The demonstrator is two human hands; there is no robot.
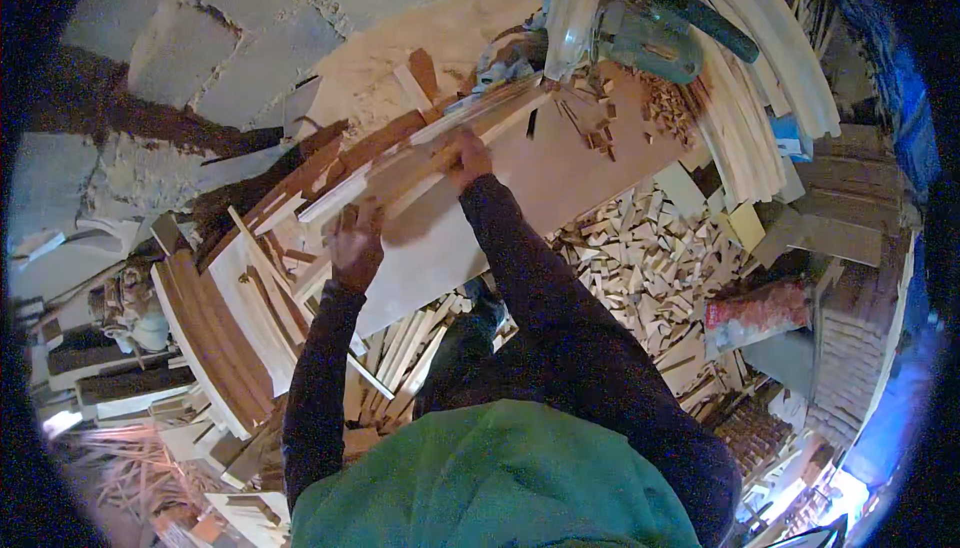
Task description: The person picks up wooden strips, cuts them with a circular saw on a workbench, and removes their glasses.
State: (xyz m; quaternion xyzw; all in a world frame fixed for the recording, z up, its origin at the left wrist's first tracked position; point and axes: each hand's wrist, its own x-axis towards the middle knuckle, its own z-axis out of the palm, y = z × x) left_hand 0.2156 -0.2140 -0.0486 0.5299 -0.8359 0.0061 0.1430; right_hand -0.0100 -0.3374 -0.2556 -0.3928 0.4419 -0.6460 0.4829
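Observation:
My right hand [467, 160] is closed on a light wooden strip [415, 186] that lies slantwise above the workbench board [535, 183]. At the strip's near left end, my left hand [357, 245] has its fingers stretched out and slightly apart, touching or just beside the wood. I cannot tell whether its fingertips press on the strip. More long strips [345, 191] lie side by side just beyond both hands. Small cut wood pieces [598, 138] are scattered on the board farther right, near a machine with a pale guard [575, 13].
A big heap of small offcuts [650, 278] lies on the floor to the right. Long planks [215, 333] stand at the left, and stacked strips [745, 138] at the right. A red and white bag [758, 316] rests by the heap. A block wall [250, 48] rises behind the bench.

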